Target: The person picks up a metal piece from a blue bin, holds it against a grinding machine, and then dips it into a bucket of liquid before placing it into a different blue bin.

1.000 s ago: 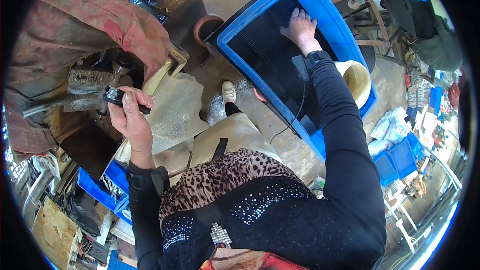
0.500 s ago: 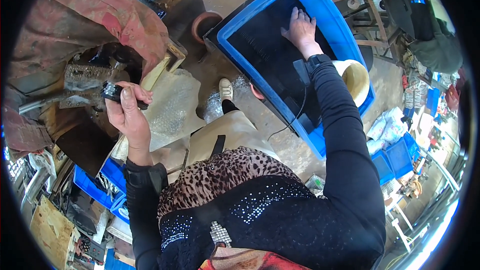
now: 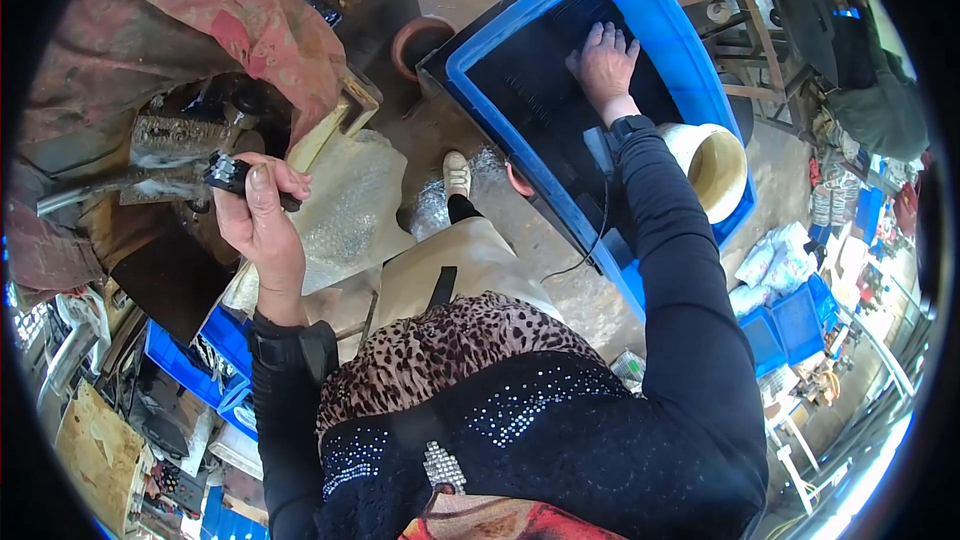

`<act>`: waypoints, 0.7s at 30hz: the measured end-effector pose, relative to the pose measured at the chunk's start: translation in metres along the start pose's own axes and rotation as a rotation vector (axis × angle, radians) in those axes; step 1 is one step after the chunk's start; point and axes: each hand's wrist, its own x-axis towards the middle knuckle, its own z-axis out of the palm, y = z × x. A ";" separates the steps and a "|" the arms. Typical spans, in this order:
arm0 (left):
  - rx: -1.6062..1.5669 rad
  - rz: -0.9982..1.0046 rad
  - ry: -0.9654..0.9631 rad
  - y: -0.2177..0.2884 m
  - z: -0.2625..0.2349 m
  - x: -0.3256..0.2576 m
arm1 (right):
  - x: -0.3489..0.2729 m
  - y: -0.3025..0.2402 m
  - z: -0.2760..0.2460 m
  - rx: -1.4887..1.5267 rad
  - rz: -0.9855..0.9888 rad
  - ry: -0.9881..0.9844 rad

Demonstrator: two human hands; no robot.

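My left hand [image 3: 265,225] is closed around a short stack of small black pieces with shiny ends [image 3: 228,172]; their exact kind is unclear. It is beside a wet, grimy machine with metal blocks [image 3: 180,140] and a metal rod [image 3: 80,197]. Over to the right, my right hand [image 3: 605,68] lies palm down with fingers apart, inside a large blue tub [image 3: 665,10]. Beneath it spreads a dark mass [image 3: 530,90], partly ridged like rows of thin black pieces. Nothing shows in that hand's grip. A dark cable hangs near its wrist.
A cream cylindrical container [image 3: 722,175] stands at the tub's right side. Reddish cloth [image 3: 240,40] drapes over the machine, with a translucent sheet [image 3: 350,190] beside it. A brown round pot [image 3: 420,45] sits beyond. Blue crates [image 3: 795,325] are at right, and more blue bins [image 3: 180,365] at left.
The view has shifted slightly. My left hand still holds the black pieces by the machine. The fingers of my right hand have drawn a little closer together in the tub.
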 end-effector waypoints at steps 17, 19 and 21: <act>-0.031 -0.017 0.000 0.004 -0.001 0.000 | 0.013 0.000 -0.020 -0.082 -0.056 -0.126; -0.030 -0.016 -0.002 0.005 -0.001 0.000 | 0.014 0.002 -0.021 -0.050 -0.059 -0.131; -0.030 -0.013 -0.004 0.005 0.000 0.001 | 0.013 0.004 -0.014 -0.033 -0.067 -0.076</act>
